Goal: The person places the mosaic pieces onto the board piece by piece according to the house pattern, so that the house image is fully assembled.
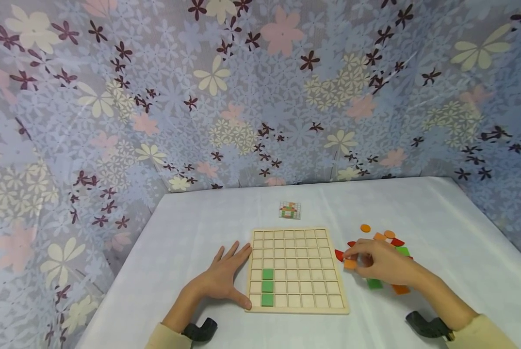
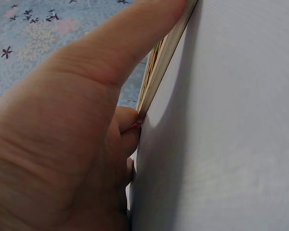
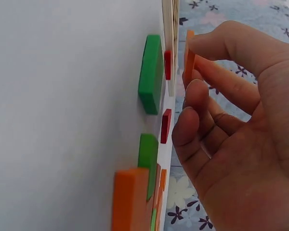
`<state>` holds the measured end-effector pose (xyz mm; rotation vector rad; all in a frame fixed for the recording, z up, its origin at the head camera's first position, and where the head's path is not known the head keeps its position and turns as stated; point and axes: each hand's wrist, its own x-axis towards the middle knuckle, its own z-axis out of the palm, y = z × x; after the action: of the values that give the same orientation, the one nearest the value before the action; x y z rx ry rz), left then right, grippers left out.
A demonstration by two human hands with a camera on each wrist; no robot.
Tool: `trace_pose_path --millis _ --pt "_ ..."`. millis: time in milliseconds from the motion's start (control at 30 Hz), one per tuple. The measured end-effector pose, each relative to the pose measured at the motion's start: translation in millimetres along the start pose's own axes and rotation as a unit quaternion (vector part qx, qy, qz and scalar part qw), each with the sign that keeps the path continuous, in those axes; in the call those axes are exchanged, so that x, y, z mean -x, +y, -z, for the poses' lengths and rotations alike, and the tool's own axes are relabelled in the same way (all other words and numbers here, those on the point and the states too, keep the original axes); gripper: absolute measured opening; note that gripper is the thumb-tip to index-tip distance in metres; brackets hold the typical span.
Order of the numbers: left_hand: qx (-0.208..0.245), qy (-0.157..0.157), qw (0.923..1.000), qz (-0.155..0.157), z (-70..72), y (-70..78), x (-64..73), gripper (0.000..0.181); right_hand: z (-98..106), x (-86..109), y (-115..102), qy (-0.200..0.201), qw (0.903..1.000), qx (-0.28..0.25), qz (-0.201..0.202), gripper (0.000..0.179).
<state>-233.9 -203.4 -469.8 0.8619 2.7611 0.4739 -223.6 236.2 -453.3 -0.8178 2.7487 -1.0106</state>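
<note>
A square wooden grid board (image 1: 295,264) lies on the white table, three green square tiles (image 1: 267,286) stacked up one column near its left side. My left hand (image 1: 223,276) spreads its fingers along the board's left edge, thumb at the lower corner. In the left wrist view the thumb (image 2: 135,33) lies against the board's rim (image 2: 166,57). To the right of the board, my right hand (image 1: 384,261) pinches an orange square tile (image 3: 189,55) between thumb and fingers, lifted above the table. Several loose tiles lie under and around that hand, partly hidden by it.
Behind the board lies a small pattern card (image 1: 289,210). Orange round pieces (image 1: 365,228), red pieces (image 1: 339,255), green tiles (image 1: 374,283) and another orange tile (image 1: 400,289) are scattered at the right. A flowered cloth (image 1: 260,97) hangs behind the table.
</note>
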Motion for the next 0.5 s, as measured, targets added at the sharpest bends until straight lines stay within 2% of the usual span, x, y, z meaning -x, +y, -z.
trace_pose_path --millis 267,500 --pt "0.003 0.002 1.0000 -0.004 -1.6 -0.8 -0.4 0.139 -2.4 -6.4 -5.1 -0.023 0.9997 -0.008 -0.009 0.032" --pt "0.003 0.001 1.0000 -0.007 0.1 -0.8 0.1 0.139 -7.7 -10.3 -7.8 -0.038 0.9983 -0.029 0.032 0.031"
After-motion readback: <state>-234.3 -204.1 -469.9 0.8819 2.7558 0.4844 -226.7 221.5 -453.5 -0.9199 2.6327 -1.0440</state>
